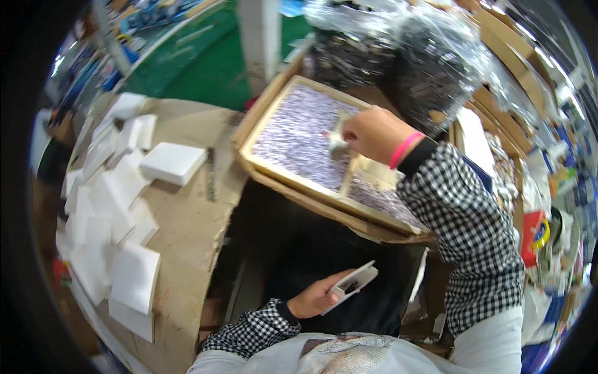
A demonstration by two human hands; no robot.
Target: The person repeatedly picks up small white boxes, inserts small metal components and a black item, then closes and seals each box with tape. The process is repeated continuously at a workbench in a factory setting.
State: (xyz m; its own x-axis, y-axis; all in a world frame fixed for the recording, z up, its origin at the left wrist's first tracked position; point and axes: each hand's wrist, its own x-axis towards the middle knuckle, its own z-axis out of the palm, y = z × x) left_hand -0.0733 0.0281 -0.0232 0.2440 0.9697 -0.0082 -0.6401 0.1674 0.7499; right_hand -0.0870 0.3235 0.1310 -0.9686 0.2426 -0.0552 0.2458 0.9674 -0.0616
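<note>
In front of my body, my left hand (314,300) grips a small white box (367,276) by its side, tilted, with its hollow inside showing and something dark in it. My right hand (375,134) reaches out over a wooden-framed tray (283,179) filled with many tiny silvery-lilac pieces (296,134). Its fingers are pinched round a pale, blurred object (339,142) whose kind I cannot make out, at the surface of the pieces. A divider splits off a smaller compartment (377,190), which holds fewer pieces and lies partly behind my right sleeve.
The tray rests in a cardboard carton (311,202). Several white boxes (103,206) lie heaped on a cardboard-covered surface at the left, one closed box (173,163) nearer the tray. Clear plastic bags (430,56) of dark items stand behind. A white post (260,43) rises at the back.
</note>
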